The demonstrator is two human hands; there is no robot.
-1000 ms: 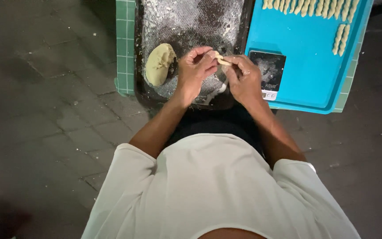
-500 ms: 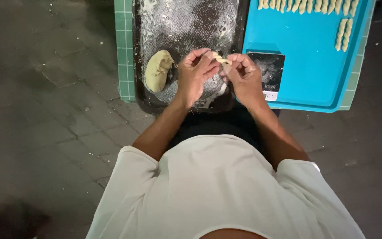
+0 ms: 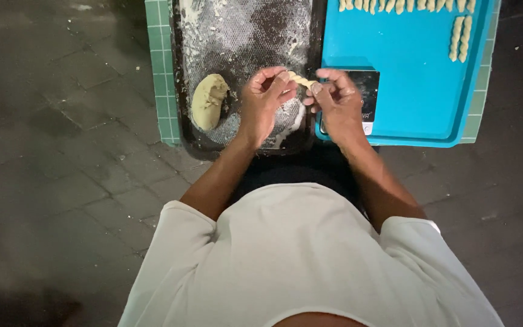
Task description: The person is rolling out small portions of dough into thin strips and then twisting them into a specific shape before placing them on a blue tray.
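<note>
Green tiles (image 3: 163,72) cover the table top, visible as a strip at the left edge of the dark tray (image 3: 243,36) and as a narrow margin beyond the blue tray (image 3: 407,91). Grey paving stones (image 3: 62,151) form the floor around the table, dimly lit. White flour dusts the dark tray surface.

Landmark: dark tray.
- Dough lump (image 3: 208,101): rests on the near left part of the dark tray.
- Blue tray: lies directly to the right of the dark tray, edges touching or nearly so.
- Twisted dough sticks (image 3: 460,37): lie on the blue tray, well to the right of the dark tray; a row runs along its far edge.
- Small black scale (image 3: 364,97): sits on the near left corner of the blue tray, just beside the dark tray.

Left hand (image 3: 264,100) and right hand (image 3: 337,100) are above the near right part of the dark tray. Each grip pinches one end of a short dough twist (image 3: 301,80), held between the fingertips.

Compared with half a second earlier, the hands are slightly further apart and the dough twist spans a longer, more visible gap. The dough lump and both trays are unchanged.
</note>
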